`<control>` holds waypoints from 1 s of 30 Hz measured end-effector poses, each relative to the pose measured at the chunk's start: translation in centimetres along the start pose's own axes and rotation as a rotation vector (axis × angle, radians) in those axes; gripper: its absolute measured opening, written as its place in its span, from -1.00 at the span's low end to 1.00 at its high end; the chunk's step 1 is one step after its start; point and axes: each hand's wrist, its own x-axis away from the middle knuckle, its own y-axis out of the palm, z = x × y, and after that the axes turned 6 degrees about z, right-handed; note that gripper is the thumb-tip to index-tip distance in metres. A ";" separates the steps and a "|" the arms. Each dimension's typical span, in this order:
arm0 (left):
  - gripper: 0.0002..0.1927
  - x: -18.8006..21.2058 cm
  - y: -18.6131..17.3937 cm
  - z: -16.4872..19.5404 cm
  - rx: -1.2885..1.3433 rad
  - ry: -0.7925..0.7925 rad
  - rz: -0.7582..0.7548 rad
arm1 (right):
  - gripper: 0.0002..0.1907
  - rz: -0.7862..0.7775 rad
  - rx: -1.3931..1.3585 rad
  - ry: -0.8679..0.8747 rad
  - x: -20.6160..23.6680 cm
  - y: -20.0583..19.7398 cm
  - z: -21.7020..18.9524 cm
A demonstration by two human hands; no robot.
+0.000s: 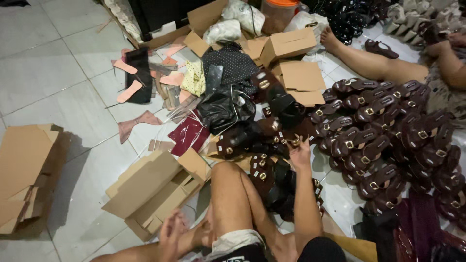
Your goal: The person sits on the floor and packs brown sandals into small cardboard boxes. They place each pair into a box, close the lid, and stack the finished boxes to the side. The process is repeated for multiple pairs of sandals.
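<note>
Down on the tiled floor (pixel 58 73), the right hand (pixel 299 151) reaches into a heap of dark brown sandals (pixel 272 133), grip pinching one with a gold buckle. Left hand (pixel 171 233) rests by the ankle, fingers loosely curled, holding nothing. Flattened cardboard boxes (pixel 150 191) lie just beside the knee.
</note>
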 end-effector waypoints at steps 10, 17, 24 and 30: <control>-0.34 -3.6 2.4 15.2 0.489 0.008 -0.141 | -0.40 -0.522 0.474 0.431 9.0 1.3 9.5; -0.53 0.8 -5.6 11.8 0.113 0.086 0.347 | -0.39 -0.666 0.748 0.491 8.8 5.8 12.8; -0.50 -5.5 -4.2 7.1 -0.099 0.322 0.362 | -0.38 -0.549 0.434 0.472 7.2 7.6 7.4; -0.36 -7.3 -3.6 5.4 -1.292 0.327 0.126 | -0.30 -0.595 0.312 0.493 10.1 5.8 7.0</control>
